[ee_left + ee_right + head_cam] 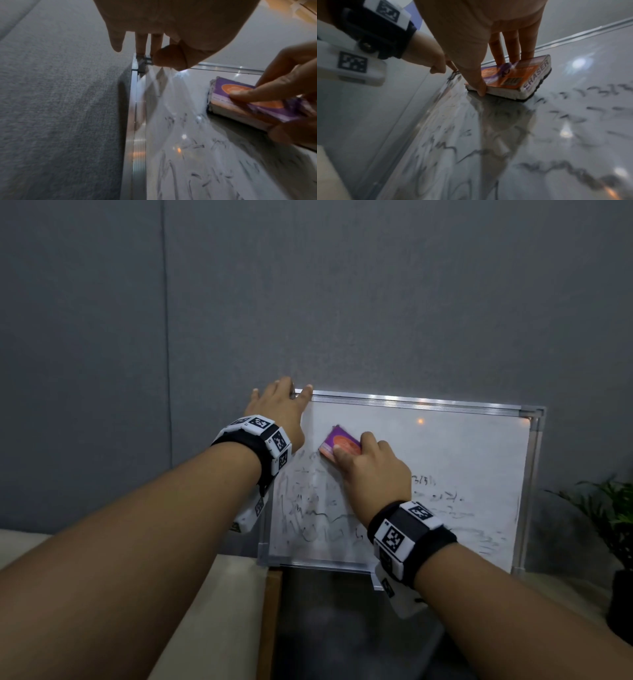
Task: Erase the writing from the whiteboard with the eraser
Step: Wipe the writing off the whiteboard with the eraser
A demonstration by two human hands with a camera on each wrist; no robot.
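Note:
A silver-framed whiteboard (445, 446) leans upright against the grey wall. Its upper part is wiped; smeared black writing (308, 508) covers the lower half. My right hand (366, 463) grips a purple and orange eraser (339, 445) and holds it flat on the board's upper left area; in the right wrist view the eraser (510, 79) lies felt-down, thumb on its side, fingers on top. My left hand (277, 405) holds the board's top left corner (142, 59), thumb on the front of the frame, fingers behind. The left wrist view also shows the eraser (240, 100).
A grey fabric wall (308, 302) stands behind the board. A potted plant (613, 525) stands at the right edge. The board rests on a beige surface (212, 594) with a dark panel (342, 628) in front of it.

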